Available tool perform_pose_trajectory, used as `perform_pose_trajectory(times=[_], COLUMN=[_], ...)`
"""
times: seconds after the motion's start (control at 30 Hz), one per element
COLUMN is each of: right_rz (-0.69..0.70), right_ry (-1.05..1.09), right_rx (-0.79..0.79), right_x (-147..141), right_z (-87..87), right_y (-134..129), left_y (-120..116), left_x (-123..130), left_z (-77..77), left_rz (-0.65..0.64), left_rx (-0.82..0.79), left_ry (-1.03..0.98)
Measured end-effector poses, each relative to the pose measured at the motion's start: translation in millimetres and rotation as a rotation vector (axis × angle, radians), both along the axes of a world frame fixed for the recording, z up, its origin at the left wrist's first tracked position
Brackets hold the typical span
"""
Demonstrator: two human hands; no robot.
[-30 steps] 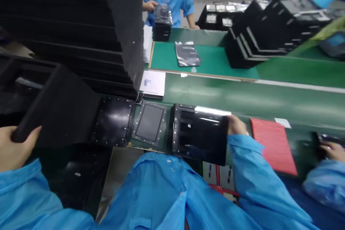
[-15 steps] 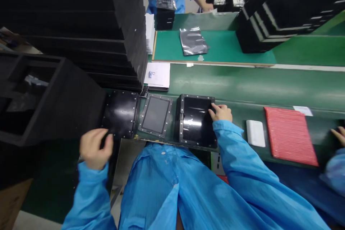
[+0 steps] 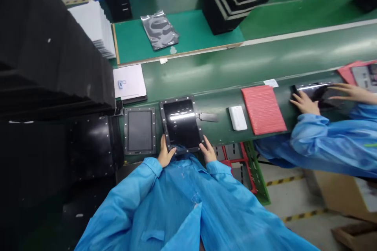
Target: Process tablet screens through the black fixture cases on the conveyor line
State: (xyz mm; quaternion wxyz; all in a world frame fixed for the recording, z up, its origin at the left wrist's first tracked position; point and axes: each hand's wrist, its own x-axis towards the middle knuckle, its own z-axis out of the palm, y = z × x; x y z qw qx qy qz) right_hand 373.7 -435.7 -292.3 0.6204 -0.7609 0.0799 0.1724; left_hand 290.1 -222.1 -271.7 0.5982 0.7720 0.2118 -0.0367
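A black glossy-screened panel [image 3: 182, 123] with a studded frame lies tilted at the bench's front edge, close to my body. My left hand [image 3: 166, 153] grips its lower left corner, thumb on top of the frame. At the lower right side, my right hand [image 3: 207, 150] holds the same panel, its fingers partly hidden. Left of it lies a second framed panel [image 3: 140, 130] with a matte grey face. A small dark flat strip [image 3: 208, 117] lies just right of the held panel.
Tall black stacks [image 3: 59, 55] fill the left. Rightward lie a white block [image 3: 238, 118] and a red ribbed pad [image 3: 264, 110]. A co-worker's hands [image 3: 308, 102] handle a dark item at right. Papers [image 3: 129, 81], a silvery bag [image 3: 160, 30] and black boxes [image 3: 235, 0] sit farther back.
The view has swung right. My left hand has come over from the left to the panel's left corner. My right hand has slid down from its upper right edge to the lower right.
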Motion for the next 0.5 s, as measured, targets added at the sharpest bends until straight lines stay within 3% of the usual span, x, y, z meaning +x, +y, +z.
perform_pose_trajectory(times=[0.07, 0.13, 0.23, 0.33, 0.4, 0.5], right_rz=[0.043, 0.134, 0.274, 0.323, 0.324, 0.303], right_ry=[0.036, 0.028, -0.063, -0.154, -0.196, -0.226], right_rx=[0.077, 0.136, 0.162, 0.174, 0.19, 0.211], right_x=[10, 35, 101, 169, 195, 205], right_z=[0.0, 2.4, 11.0, 19.9, 19.7, 12.0], right_y=[-3, 2, 29, 68, 87, 95], left_y=[2, 10, 34, 60, 68, 65], left_x=[3, 26, 93, 154, 173, 179], left_z=[2.3, 10.5, 31.4, 51.4, 56.4, 56.0], left_rz=[0.025, 0.064, 0.178, 0.282, 0.322, 0.35], left_rx=[0.028, 0.068, 0.148, 0.181, 0.19, 0.244], left_ry=[-0.001, 0.013, 0.042, 0.062, 0.07, 0.071])
